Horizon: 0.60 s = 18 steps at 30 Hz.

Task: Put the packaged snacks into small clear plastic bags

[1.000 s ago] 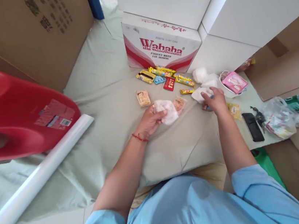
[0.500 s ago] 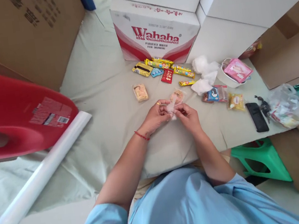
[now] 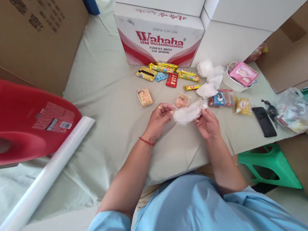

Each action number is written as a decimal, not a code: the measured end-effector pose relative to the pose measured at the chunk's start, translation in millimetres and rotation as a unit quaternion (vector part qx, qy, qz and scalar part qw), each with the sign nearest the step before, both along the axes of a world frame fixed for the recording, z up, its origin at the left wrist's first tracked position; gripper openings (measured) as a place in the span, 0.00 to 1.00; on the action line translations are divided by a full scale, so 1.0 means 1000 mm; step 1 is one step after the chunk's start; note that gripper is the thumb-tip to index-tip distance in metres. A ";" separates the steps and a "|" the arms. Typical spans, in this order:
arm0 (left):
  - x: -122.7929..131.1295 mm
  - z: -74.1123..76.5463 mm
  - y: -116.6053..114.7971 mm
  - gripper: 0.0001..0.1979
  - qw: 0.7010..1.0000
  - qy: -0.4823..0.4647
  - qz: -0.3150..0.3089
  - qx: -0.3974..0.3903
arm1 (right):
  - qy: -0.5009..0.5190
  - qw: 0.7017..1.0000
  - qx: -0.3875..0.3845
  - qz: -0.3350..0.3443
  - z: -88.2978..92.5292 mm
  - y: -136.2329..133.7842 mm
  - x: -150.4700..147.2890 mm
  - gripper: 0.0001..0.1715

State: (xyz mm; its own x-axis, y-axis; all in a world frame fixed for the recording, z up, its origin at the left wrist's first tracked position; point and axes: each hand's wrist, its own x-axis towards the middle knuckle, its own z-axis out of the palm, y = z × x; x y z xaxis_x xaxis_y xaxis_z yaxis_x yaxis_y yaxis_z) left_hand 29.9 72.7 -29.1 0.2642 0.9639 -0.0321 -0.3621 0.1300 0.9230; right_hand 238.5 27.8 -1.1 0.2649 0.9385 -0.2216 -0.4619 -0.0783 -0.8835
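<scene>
The left hand [image 3: 160, 120] and right hand [image 3: 208, 122] pinch opposite ends of a crumpled white plastic bag [image 3: 189, 114], which spans the gap between them. Just beyond it lies a round wrapped snack [image 3: 182, 100]; farther out stands the Wahaha water carton [image 3: 162, 35]. Rightward from the grip come a blue-and-brown packet [image 3: 221, 98], a yellow packet [image 3: 242, 105] and a black phone [image 3: 264, 121].

The white plastic bag [image 3: 188, 114] is thin, translucent and wrinkled. It is gathered into an elongated bundle, extended side to side between the left hand [image 3: 158, 120], at one end, and the right hand [image 3: 208, 123], which pinches the opposite end. Position: near side of the red-and-white carton [image 3: 159, 35], well apart from it.
</scene>
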 end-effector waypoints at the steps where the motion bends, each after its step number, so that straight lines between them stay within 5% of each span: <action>1: 0.000 0.001 -0.001 0.23 1.000 0.005 0.023 0.019 | -0.011 1.000 0.000 0.009 0.002 -0.001 0.001 0.23; 5: 0.004 0.005 -0.007 0.39 0.995 0.027 0.004 0.099 | -0.065 0.997 -0.001 0.050 0.007 -0.005 -0.001 0.25; 7: 0.008 0.004 -0.011 0.34 0.990 0.066 -0.010 0.122 | -0.079 0.995 -0.004 0.066 0.006 -0.006 -0.005 0.26; 9: 0.013 0.001 -0.013 0.18 0.985 0.116 0.001 0.129 | -0.083 0.994 -0.005 0.068 0.003 -0.005 -0.009 0.27; 11: 0.015 -0.002 -0.013 0.11 0.985 0.134 0.027 0.103 | -0.085 0.995 -0.010 0.058 0.000 -0.004 -0.011 0.27; 13: 0.016 -0.004 -0.011 0.14 0.991 0.105 0.067 0.052 | -0.090 0.995 -0.018 0.042 -0.003 -0.002 -0.009 0.27; 18: 0.011 -0.001 -0.001 0.19 0.983 -0.092 0.126 -0.100 | -0.111 0.992 -0.051 0.035 -0.008 -0.012 0.005 0.25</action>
